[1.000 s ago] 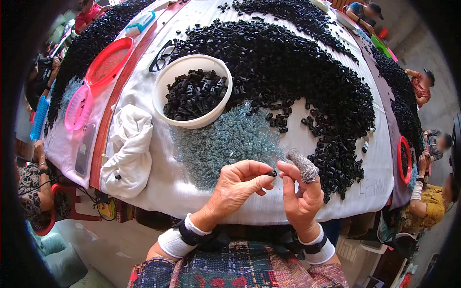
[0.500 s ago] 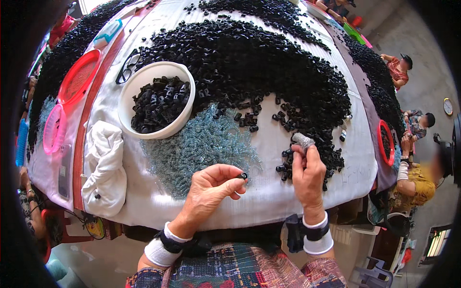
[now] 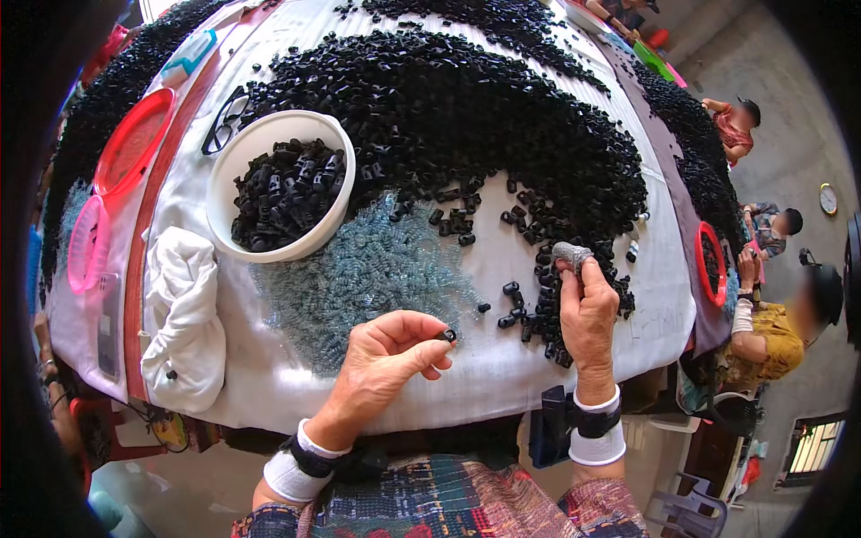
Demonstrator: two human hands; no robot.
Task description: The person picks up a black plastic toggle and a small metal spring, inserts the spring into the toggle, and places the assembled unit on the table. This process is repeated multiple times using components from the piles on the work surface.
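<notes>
At lower centre, the left hand (image 3: 380, 360) pinches a black part (image 3: 449, 335); the right hand (image 3: 589, 316), centre right, grips unclearly.

Light fell bright and diffuse on your white-covered surface (image 3: 502, 390) | a barred window (image 3: 814, 451) glowed at lower right | deep shadow lay under the surface's near edge | the black heap (image 3: 466, 117) swallowed detail, glinting in specks | your left grip (image 3: 390, 357) looked crisp | fisheye bowed your straight edges, corners went black
</notes>
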